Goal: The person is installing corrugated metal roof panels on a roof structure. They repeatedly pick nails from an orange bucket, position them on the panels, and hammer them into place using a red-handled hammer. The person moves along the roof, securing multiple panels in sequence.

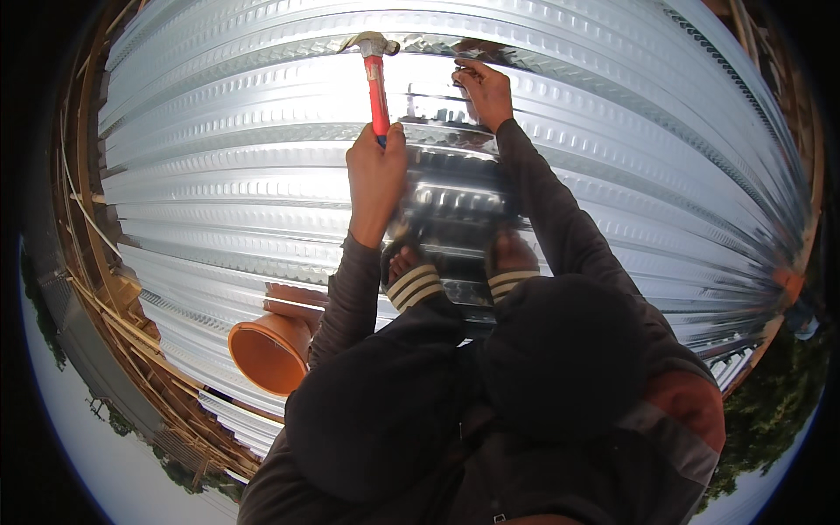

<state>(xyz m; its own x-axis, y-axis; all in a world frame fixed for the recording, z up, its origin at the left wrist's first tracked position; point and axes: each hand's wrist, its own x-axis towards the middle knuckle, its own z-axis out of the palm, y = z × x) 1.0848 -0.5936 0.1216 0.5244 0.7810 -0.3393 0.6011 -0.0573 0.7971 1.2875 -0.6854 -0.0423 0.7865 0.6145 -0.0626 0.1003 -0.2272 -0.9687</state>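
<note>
My left hand (376, 179) is closed round a claw hammer (378, 96) with a red handle and metal head, held over the ridged silvery metal sheeting (223, 157). My right hand (481, 92) is higher and to the right of the hammer, fingertips pinched at a dark ridge of the sheeting, on something small that I cannot make out. Both forearms are in dark sleeves. Below my hands, my feet (404, 262) show at striped trouser cuffs, beside a dark, mirror-like band of the metal.
An orange pipe (267, 350) with a wide open end lies on the sheeting at the lower left. Wooden battens (101, 297) line the left edge, with trees and sky beyond. Another timber edge (759, 346) runs along the right, with foliage beyond.
</note>
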